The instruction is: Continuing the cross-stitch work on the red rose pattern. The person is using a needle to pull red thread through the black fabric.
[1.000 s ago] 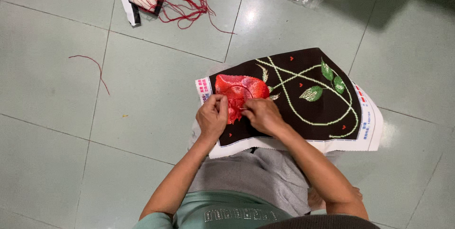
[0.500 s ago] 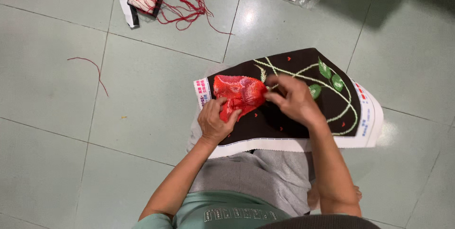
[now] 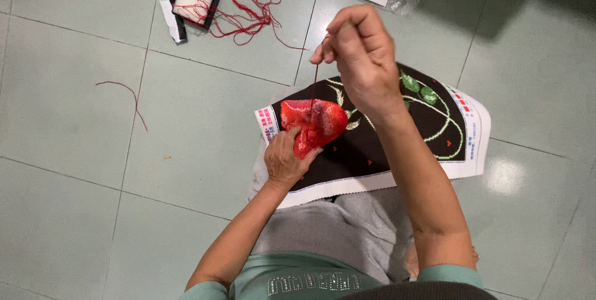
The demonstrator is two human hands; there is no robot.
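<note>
Red thread (image 3: 312, 98) runs taut, near vertical in the head view, from the red flower patch (image 3: 313, 123) on the black embroidery cloth (image 3: 372, 145) up to the right hand (image 3: 360, 58). Right grip: thumb and fingers pinched together on the thread's upper end, raised well above the cloth; needle too small to tell. Left hand (image 3: 285, 160) lies flat on the cloth's near-left edge, fingers touching the flower, clamped on nothing visible. Cloth rests across the person's lap over grey fabric (image 3: 335, 232), above the tiled floor (image 3: 93, 182). Thread's long axis points from flower to right hand; left hand is nearer the stitch point. Thread card (image 3: 195, 3) and loose red tangle (image 3: 248, 8) lie well apart on the floor.
</note>
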